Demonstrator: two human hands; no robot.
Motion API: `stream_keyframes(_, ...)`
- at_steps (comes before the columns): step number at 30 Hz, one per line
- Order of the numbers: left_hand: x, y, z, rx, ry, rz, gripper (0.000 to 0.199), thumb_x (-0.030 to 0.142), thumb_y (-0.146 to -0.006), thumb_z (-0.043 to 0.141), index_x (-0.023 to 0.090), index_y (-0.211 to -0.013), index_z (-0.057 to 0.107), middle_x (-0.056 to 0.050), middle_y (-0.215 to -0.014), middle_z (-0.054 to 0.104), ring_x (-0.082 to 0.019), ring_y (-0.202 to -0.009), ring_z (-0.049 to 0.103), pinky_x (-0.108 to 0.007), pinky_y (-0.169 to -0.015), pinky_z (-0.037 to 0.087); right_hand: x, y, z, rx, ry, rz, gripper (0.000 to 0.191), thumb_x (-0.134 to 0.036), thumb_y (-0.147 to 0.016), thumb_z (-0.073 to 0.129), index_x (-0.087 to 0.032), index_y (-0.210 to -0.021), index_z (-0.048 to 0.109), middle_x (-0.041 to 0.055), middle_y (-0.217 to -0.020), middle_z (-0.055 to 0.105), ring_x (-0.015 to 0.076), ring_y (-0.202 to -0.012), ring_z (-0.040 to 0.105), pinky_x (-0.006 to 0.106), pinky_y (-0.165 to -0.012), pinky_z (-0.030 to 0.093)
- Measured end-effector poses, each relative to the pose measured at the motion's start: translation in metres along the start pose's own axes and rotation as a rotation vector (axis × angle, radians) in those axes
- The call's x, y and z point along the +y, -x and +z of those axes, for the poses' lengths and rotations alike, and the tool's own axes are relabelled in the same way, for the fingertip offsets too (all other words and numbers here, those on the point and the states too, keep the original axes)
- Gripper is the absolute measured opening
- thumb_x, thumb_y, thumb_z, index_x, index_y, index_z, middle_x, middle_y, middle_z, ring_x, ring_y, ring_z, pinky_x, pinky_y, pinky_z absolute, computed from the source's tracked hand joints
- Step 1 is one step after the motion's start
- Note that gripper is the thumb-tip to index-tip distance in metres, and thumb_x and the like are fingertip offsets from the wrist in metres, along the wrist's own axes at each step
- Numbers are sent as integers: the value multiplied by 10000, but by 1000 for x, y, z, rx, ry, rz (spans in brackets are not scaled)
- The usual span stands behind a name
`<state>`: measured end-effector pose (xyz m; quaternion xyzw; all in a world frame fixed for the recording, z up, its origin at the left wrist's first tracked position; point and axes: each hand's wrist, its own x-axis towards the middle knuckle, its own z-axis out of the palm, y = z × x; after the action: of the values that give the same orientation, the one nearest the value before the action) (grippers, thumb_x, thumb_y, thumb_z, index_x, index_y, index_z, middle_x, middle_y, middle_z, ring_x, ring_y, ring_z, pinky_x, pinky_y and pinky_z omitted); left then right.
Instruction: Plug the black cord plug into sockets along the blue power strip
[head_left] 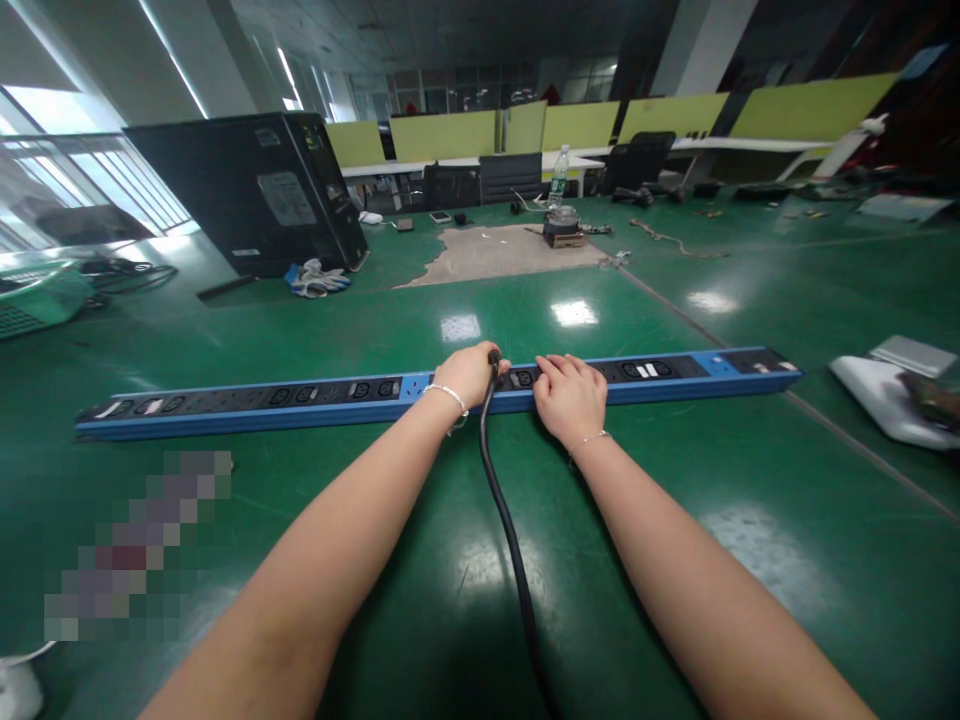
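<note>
A long blue and black power strip (337, 391) with rows of sockets lies across the green tabletop. My left hand (471, 372) is closed around the black plug of a power cord (504, 510), at the strip's middle. Whether the plug sits in a socket or just above it I cannot tell, since my fingers cover the spot. From the plug the thick cord hangs down toward me between my arms. My right hand (574, 398) rests on the strip just right of the plug, fingers curled over its far edge and gripping it.
At the back left stands a black computer case (255, 195), with gloves (316, 279) before it. A green basket (45, 298) sits at the left edge. Toward the back are a water bottle (559, 175) and a torn brown sheet (510, 250). A white device (892, 400) lies right.
</note>
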<state>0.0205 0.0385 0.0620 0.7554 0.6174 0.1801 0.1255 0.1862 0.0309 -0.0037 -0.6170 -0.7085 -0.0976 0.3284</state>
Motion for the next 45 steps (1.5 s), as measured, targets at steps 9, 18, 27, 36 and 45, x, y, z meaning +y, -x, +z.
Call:
stream_keyframes(9, -1, -3, 7, 15, -51, 2, 298, 411, -844, 519, 239, -1067, 616, -87, -1014, 677, -247, -945, 627, -351, -810, 474, 1, 0, 0, -11, 30, -2, 370, -249, -861, 400, -230, -1121, 662, 53, -1168, 644, 238, -1145, 482, 401, -954, 276)
stream_keyframes(18, -1, 13, 16, 97, -148, 52, 313, 419, -891, 454, 247, -1126, 566, -81, -1051, 627, -220, -954, 601, -337, -819, 460, -1, 0, -1, -25, 25, 14, 360, -248, -865, 406, -225, -1122, 657, 40, -1186, 638, 222, -1161, 476, 388, -969, 254)
stream_keyframes(27, -4, 5, 15, 73, -73, 107, 246, 340, -882, 490, 226, -1080, 583, -58, -1014, 644, -190, -925, 609, -315, -839, 456, -3, 0, -5, -59, 14, 29, 375, -256, -881, 379, -227, -1145, 644, 35, -1210, 625, 218, -1184, 461, 387, -990, 241)
stream_keyframes(36, 12, 16, 16, 43, -242, 125, 284, 283, -931, 380, 240, -1188, 492, -78, -1112, 566, -199, -949, 608, -345, -810, 469, -3, -2, -9, -92, -18, 44, 380, -252, -873, 383, -209, -1152, 636, 55, -1248, 601, 233, -1197, 463, 427, -1020, 252)
stream_keyframes(45, -5, 26, 23, 152, -246, 146, 334, 369, -939, 336, 290, -1239, 457, -57, -1152, 572, -225, -1040, 572, -505, -957, 367, -32, -6, -32, -193, -284, -65, 415, -285, -899, 337, -142, -1180, 605, 89, -1171, 640, 179, -1085, 570, 301, -959, 405)
